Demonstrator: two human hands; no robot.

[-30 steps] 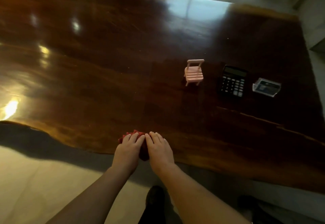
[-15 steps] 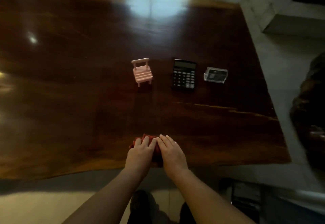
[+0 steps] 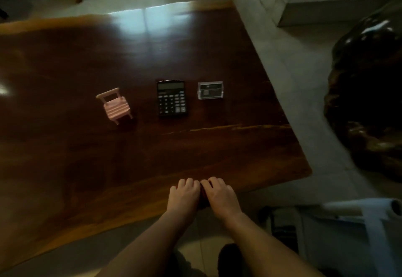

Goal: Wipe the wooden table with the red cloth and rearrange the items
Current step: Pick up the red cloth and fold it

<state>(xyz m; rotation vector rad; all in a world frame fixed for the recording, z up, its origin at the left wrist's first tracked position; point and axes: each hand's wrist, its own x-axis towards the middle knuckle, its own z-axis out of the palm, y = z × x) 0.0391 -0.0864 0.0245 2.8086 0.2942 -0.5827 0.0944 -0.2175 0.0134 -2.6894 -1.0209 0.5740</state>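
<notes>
Both hands, the left hand (image 3: 183, 194) and right hand (image 3: 219, 194), press the red cloth (image 3: 202, 192) flat, fingers together, at the wooden table (image 3: 65, 157)'s near edge, lower centre of frame; wiping appears underway, and the next stroke likely needs steady downward pressure.

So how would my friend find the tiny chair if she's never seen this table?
Look at the big dark wooden table. Three small things sit in a row near its middle, well beyond the hands. The chair is at the left end of the row, beside the black calculator, and it is the only pink thing, with a slatted seat and little legs.
</notes>
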